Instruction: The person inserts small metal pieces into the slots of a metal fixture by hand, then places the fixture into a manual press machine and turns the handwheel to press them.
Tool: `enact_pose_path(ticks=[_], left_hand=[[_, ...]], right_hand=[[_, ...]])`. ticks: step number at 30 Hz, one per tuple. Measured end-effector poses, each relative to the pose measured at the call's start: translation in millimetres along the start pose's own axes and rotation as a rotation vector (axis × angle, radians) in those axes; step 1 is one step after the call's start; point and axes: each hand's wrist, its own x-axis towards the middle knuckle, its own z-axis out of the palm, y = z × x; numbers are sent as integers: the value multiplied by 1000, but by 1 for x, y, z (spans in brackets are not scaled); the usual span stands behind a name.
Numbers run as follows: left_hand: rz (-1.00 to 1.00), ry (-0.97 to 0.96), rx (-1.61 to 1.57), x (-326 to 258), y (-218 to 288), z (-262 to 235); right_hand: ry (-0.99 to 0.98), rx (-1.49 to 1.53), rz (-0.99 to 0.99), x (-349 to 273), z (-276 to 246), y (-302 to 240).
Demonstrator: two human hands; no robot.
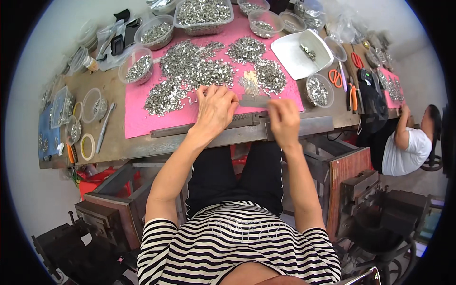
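Note:
A dark metal bar with a row of slots [242, 120] lies along the table's front edge, on the pink mat [135, 124]. My left hand [213, 110] rests over its middle, fingers curled down at the near edge of the piles of small silvery metal pieces [211, 74]; what they pinch, if anything, is hidden. My right hand [284, 122] is at the bar's right end, fingers closed together and slightly blurred; what is in them does not show. Between the hands, just beyond the bar, lies a flat grey metal strip [254, 101] beside a tan patch with thin pieces [249, 83].
Clear tubs of metal pieces [202, 29] line the back. A white tray [280, 50] stands back right, near orange-handled scissors [335, 78] and pliers [352, 98]. At left lie a tape roll [87, 147] and a pen-like tool [105, 128]. Another person [408, 147] sits far right.

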Motion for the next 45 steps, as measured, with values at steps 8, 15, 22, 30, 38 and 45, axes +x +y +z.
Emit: enact_pose_path(ticks=[8,15,22,30,38,45], left_hand=[[32,32,-206,-27,22,-2],[38,44,-217,-29,20,0],[-10,11,-204,-27,25,-1],[-68,96,-128,-28,29,10],[-119,240,-266,-37,31,2],[-163,290,-102,-53,8,-22]], right_hand=[[-50,-264,113,13,-10,43],[-100,-263,145,18,-14,44],[-149,-243,197,19,-20,50],[-196,-297,79,26,-26,42],[-243,214,-156,8,0,-25],[-318,36,-318,13,3,-24]])
